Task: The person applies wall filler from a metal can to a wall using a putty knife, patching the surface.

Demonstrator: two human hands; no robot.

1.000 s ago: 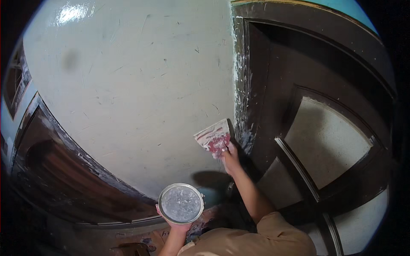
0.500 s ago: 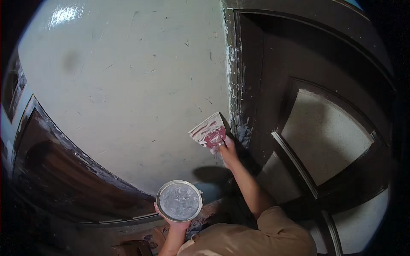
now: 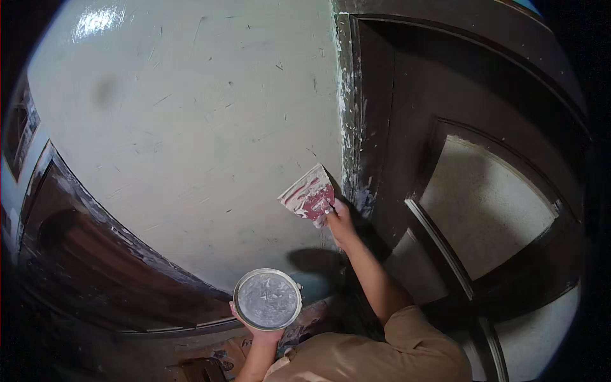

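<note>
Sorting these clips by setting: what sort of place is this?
Probably inside a building, perhaps a room or hallway: a pale, scuffed wall meets a dark door whose frame has white smears, lit brightly enough to cast shadows.

Right grip (image 3: pixel 339 226), a bare hand, closed around a wide red putty knife (image 3: pixel 313 198); blade smeared with whitish paste, broad edge facing up and left. Knife at pale scuffed wall (image 3: pixel 210 127), just beside the dark door frame (image 3: pixel 349 127); blade contact unclear. Frame edge streaked white. Left grip (image 3: pixel 262 335) under a round grey metal lid (image 3: pixel 268 299), its face whitened, rim raised; lid lower than knife, well apart. Right: dark brown door (image 3: pixel 414 95), pale panel (image 3: pixel 487 210). Lower left: brown wooden panel (image 3: pixel 95 254), pale-smeared border. Tan sleeve (image 3: pixel 414 337) on right arm.
</note>
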